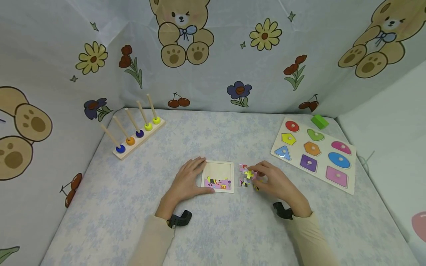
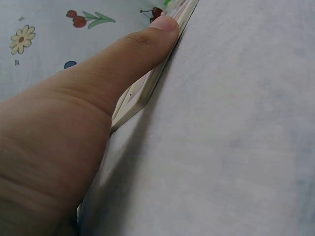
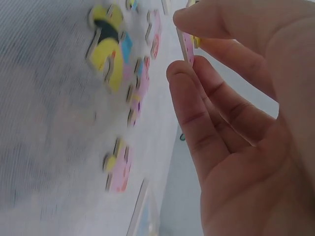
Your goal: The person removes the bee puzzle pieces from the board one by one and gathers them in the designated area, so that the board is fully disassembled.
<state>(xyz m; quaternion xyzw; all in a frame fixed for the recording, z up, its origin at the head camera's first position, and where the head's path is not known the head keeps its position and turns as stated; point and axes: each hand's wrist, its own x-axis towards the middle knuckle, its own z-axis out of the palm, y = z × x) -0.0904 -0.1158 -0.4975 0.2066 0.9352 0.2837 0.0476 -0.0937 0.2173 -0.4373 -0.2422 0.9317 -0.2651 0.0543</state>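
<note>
A small square puzzle tray (image 1: 217, 162) with a pale wooden rim lies in the middle of the table. Joined pink and yellow jigsaw pieces (image 1: 217, 184) fill its near part; bare wood shows above them. My left hand (image 1: 187, 180) holds the tray at its left side, fingers at the far left corner and thumb (image 2: 157, 34) on the near edge. To the right of the tray, my right hand (image 1: 274, 181) pinches a pink puzzle piece (image 3: 187, 46) between thumb and fingers. Several loose pieces (image 3: 118, 169) lie on the table beneath it, partly hidden by that hand in the head view.
A wooden peg stand (image 1: 138, 144) with colored beads on its pegs stands at the back left. On the right lies a white knob puzzle board (image 1: 319, 173) with colored shapes, a green block (image 1: 319, 122) at its far edge. A bear-print cloth (image 1: 213, 81) hangs behind the table.
</note>
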